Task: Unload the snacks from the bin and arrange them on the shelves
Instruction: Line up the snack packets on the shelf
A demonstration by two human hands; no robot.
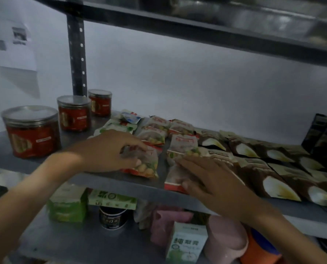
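The shelf (105, 180) carries three jars (32, 130) at its left end, brown pouches (263, 168) toward its right end, and white snack packets (158, 130) between. The left hand (109, 149) grips one packet (149, 164) at the front edge; the right hand (212, 180) lies flat, fingers straight, on another packet (175, 180) overhanging that edge. No bin shows. Lifting that flat hand carelessly could tip the overhanging packet off.

The dark cup (112, 218) on the lower shelf (67, 242) bears the number "12". Remaining package print appears blurred, unreadable.
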